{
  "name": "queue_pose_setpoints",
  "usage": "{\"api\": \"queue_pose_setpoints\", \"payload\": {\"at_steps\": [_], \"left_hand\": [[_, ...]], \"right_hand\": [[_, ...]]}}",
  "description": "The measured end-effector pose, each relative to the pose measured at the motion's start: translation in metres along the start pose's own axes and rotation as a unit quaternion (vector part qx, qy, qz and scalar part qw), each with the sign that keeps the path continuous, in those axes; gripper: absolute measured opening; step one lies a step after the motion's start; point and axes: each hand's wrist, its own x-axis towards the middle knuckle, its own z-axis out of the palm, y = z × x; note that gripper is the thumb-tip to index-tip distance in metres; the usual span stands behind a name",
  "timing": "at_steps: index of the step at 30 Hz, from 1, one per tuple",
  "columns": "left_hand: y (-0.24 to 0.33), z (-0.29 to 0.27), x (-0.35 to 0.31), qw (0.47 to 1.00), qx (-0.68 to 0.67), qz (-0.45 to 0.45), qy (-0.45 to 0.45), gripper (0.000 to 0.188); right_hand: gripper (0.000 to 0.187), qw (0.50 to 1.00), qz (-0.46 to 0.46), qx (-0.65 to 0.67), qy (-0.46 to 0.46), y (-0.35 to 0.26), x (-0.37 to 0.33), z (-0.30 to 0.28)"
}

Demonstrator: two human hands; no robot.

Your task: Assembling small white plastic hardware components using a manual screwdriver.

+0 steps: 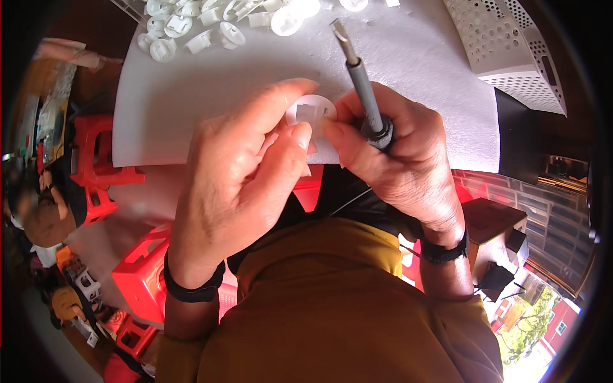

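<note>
Near the front edge of the white-covered table [211, 121], my left hand [233, 172] is closed with its thumb and fingers on a small round white plastic part [311, 110]. The part has a flat disc and a raised, slotted middle. In my right hand [405, 140] is a soldering iron [365, 96] with a grey shaft, a dark collar and a flat metal tip pointing up and away from me. The right thumb and forefinger also reach the right edge of the white part. The tip stays apart from it. The iron's handle is hidden in my palm.
Several similar white parts [179, 25] lie loose along the table's far side. A white perforated metal housing [511, 51] stands at the far right. Red plastic stools [140, 271] are on the left, where another person [48, 217] sits. A brown box [495, 223] is at the right.
</note>
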Motion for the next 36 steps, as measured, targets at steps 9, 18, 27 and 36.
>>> {"api": "queue_pose_setpoints", "payload": {"at_steps": [9, 18, 27, 36], "left_hand": [[-0.018, -0.007, 0.008, 0.988, -0.126, 0.069, -0.049, 0.032], [-0.034, -0.008, 0.015, 0.968, -0.236, 0.073, -0.046, 0.035], [-0.031, -0.002, 0.020, 0.953, -0.295, 0.026, 0.063, 0.034], [-0.027, 0.000, 0.020, 0.961, -0.267, -0.004, 0.065, 0.031]], "right_hand": [[0.017, 0.968, 0.171, 0.160, -0.091, -0.019, 0.013, -0.012], [0.022, 0.968, 0.202, 0.127, -0.074, -0.026, 0.024, -0.011], [0.022, 0.988, 0.136, 0.000, -0.076, -0.023, -0.019, -0.034], [0.020, 0.992, 0.078, -0.045, -0.087, -0.017, -0.021, -0.033]]}}
